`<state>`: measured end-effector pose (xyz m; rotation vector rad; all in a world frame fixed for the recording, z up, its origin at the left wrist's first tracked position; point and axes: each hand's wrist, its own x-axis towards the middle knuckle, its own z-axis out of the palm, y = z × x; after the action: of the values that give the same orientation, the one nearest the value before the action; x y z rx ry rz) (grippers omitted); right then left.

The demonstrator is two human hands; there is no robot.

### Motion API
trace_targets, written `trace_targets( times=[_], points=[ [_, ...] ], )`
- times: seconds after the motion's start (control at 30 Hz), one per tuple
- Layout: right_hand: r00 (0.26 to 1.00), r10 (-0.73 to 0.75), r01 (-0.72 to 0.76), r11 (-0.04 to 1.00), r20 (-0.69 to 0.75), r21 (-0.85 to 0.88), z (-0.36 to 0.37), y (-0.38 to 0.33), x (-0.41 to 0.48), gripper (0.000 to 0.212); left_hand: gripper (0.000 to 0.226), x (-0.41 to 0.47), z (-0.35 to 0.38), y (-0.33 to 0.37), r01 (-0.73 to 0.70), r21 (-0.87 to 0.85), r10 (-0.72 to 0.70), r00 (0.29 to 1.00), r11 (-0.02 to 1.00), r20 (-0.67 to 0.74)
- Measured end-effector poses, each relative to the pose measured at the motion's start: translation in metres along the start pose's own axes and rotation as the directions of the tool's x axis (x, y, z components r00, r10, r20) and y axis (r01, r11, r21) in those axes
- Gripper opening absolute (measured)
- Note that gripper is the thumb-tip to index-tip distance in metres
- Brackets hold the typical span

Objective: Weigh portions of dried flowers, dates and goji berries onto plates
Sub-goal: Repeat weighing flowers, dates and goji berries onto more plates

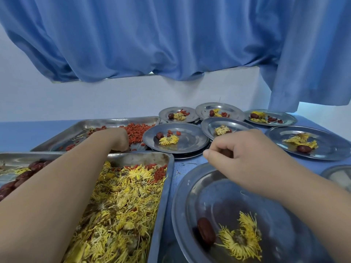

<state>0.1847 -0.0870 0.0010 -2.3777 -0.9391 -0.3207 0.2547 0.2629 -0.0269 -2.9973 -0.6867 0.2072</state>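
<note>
Under your left hand: goji berries (pixel 140 132) in the far tray (pixel 106 121); your left hand (pixel 117 138) is turned fingers-down into them at the tray's near edge.
Left hand state: the fingertips are hidden behind the knuckles, so I cannot tell whether they are apart or closed on berries.
Below your left forearm: the flower tray (pixel 166 186), heaped with yellow dried flowers (pixel 121 202) and a few stray berries at its far end.
Left of that forearm: the date tray (pixel 28 155), its dates (pixel 11 185) partly covered by your arm.
Right hand: your right hand (pixel 245 154) hangs above the blue table (pixel 15 133), fingers curled in against the thumb and pinching a dark red piece (pixel 227 153).
Under your right wrist: the near plate (pixel 182 205), carrying one date (pixel 206 233) and one flower head (pixel 241 242), touching each other.
Just beyond your right hand: a flower plate (pixel 210 125) with yellow petals.
Between your two hands, farther out: a mixed plate (pixel 190 137) with a date, a flower and a few berries.
Right of your right hand: a side plate (pixel 330 149) with flowers and a date.
</note>
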Motion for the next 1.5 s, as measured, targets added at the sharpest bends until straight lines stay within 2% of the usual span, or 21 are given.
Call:
trace_targets(
  times=[0.13, 0.3, 0.53, 0.7, 0.8, 0.87, 1.0, 1.17, 1.3, 1.4, 1.5],
  points=[
    [1.0, -0.002, 0.002, 1.0, 0.0, 0.004, -0.003, 0.001, 0.0, 0.04, 0.015, 0.0, 0.0, -0.008, -0.024, -0.157, 0.02, 0.999, 0.987, -0.027],
    [1.0, -0.023, 0.023, 1.0, -0.019, -0.004, -0.005, 0.001, 0.001, 0.037, 0.017, -0.004, -0.005, -0.017, -0.111, -0.389, 0.049, 0.985, 0.914, -0.166],
    [0.998, -0.062, 0.061, 0.997, -0.015, -0.044, -0.004, 0.002, 0.001, 0.038, 0.014, -0.008, -0.005, -0.014, -0.194, -0.431, 0.05, 0.945, 0.881, -0.322],
    [0.997, -0.082, 0.081, 0.995, -0.011, -0.05, -0.005, 0.004, 0.002, 0.038, 0.013, -0.011, -0.001, -0.014, -0.191, -0.398, 0.048, 0.939, 0.897, -0.341],
    [0.996, -0.092, 0.091, 0.995, -0.014, -0.043, -0.006, 0.005, 0.002, 0.036, 0.012, -0.015, -0.001, -0.016, -0.183, -0.473, 0.021, 0.945, 0.862, -0.327],
    [0.996, -0.092, 0.091, 0.995, -0.011, -0.05, -0.007, 0.006, 0.003, 0.036, 0.01, -0.02, -0.001, -0.018, -0.18, -0.569, -0.014, 0.947, 0.802, -0.319],
    [0.997, -0.08, 0.081, 0.994, 0.004, -0.078, -0.012, 0.009, 0.003, 0.036, 0.012, -0.038, -0.005, -0.018, -0.218, -0.802, -0.003, 0.964, 0.556, -0.264],
    [0.998, -0.054, 0.053, 0.997, -0.022, -0.057, -0.025, 0.01, 0.003, 0.038, 0.015, -0.069, -0.012, 0.008, -0.194, -0.942, 0.1, 0.98, 0.275, -0.173],
    [0.994, -0.046, 0.042, 0.998, -0.101, -0.044, -0.04, 0.009, 0.001, 0.034, 0.017, -0.102, -0.027, 0.035, -0.214, -0.974, 0.201, 0.96, 0.076, -0.195],
    [0.99, -0.014, 0.01, 1.0, -0.138, -0.029, -0.053, 0.009, -0.001, 0.03, 0.017, -0.129, -0.037, 0.06, -0.236, -0.972, 0.308, 0.925, 0.009, -0.222],
    [0.989, 0.0, -0.001, 1.0, -0.147, -0.011, -0.065, 0.011, -0.006, 0.027, 0.02, -0.156, -0.041, 0.089, -0.266, -0.963, 0.446, 0.867, 0.038, -0.222]
  ],
)
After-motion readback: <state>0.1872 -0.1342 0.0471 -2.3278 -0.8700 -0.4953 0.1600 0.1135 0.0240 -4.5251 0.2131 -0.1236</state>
